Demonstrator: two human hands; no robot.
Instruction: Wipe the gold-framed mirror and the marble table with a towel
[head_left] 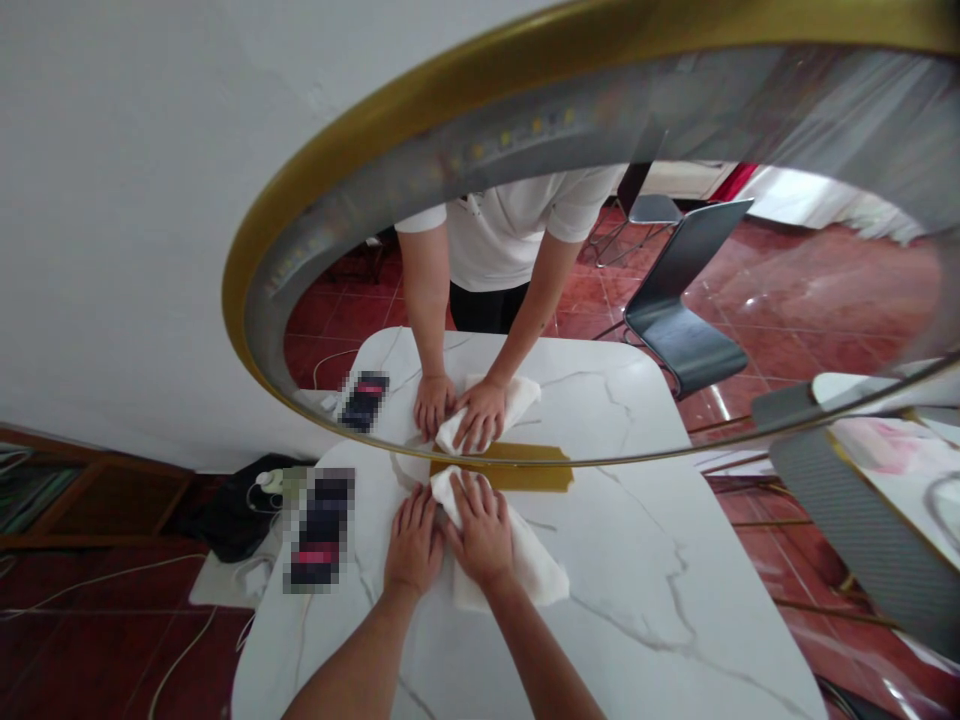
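A folded white cloth lies on the marble-patterned table. My right hand rests on top of it, fingers stretched forward and slightly apart, pressing on the cloth. Its fingertips are near the mirror's gold base. To the left, my left hand lies flat on the tabletop with its fingers extended, close beside the cloth's left edge. The large oval mirror with a gold frame stands right in front of both hands and reflects them, the cloth and my white shirt.
A pixelated phone-like object lies at the table's left side. A black bag, a white charger and cables are beyond that edge. Another table and a grey ribbed chair stand at the right. The wall is behind the mirror.
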